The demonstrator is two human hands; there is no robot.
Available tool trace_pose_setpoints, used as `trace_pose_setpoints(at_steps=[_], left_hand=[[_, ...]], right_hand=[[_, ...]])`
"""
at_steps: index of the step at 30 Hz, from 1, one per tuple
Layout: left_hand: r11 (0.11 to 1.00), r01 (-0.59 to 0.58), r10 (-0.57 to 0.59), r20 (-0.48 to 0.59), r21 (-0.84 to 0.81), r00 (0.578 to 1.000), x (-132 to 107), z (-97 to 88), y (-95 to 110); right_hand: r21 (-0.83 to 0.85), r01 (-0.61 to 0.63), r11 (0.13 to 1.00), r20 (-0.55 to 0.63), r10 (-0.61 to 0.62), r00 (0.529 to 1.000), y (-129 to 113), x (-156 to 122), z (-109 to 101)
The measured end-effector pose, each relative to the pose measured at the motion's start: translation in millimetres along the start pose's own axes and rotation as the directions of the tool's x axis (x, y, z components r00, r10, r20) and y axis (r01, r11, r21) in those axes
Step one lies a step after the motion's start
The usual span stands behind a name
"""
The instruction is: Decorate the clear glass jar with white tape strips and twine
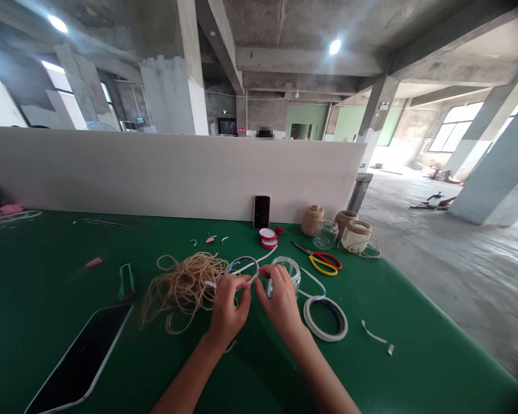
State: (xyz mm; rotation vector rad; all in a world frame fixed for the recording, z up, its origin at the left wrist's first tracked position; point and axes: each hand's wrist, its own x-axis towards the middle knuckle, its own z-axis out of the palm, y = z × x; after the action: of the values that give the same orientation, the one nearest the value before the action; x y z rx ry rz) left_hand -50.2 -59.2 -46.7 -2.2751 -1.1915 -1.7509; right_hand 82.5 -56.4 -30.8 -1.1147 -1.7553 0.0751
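- Left hand [229, 305], mine: fingers closed on the near rim of a narrow tape roll [257, 266].
- Right hand [282, 294], mine: thumb and forefinger close together at the roll's right edge; whether they pinch tape, I cannot tell.
- Tape roll: raised before me, between the twine heap [192, 279] and a glass jar [292, 269].
- Risk, judged: loose tape could stick to the twine, caused by working so near the heap.
- Risk, judged: my right wrist could knock the glass jar, being just beside it.
- Glass jar: clear, partly behind my right hand; contents, none that I can make out.
- Rear clear jar [326, 236]: nothing visible inside.
- Twine-wrapped jar [312, 221], beside it: contents hidden by wrapping.
- Pale jar [356, 237], twine about its neck: contents not visible.
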Motion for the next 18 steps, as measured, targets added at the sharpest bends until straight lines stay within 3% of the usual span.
trace_pose_setpoints(at_steps=[6, 13, 18], left_hand=[[1.0, 0.013, -0.013, -0.017, 0.009, 1.0, -2.8, 1.5, 0.3], [1.0, 0.008, -0.008, -0.001, 0.002, 1.0, -3.0, 1.6, 6.1], [0.999, 0.048, -0.048, 0.008, -0.026, 0.999, -2.8, 2.3, 4.0]], right_hand=[[-0.037, 0.102, 0.994, -0.015, -0.103, 0.995, 2.3, -7.6, 3.6], [-0.015, 0.079, 0.997, -0.047, -0.079, 0.996, 0.8, -7.9, -0.1], [-0.03, 0.07, 0.997, 0.006, -0.07, 0.998, 3.2, -7.0, -0.1]])
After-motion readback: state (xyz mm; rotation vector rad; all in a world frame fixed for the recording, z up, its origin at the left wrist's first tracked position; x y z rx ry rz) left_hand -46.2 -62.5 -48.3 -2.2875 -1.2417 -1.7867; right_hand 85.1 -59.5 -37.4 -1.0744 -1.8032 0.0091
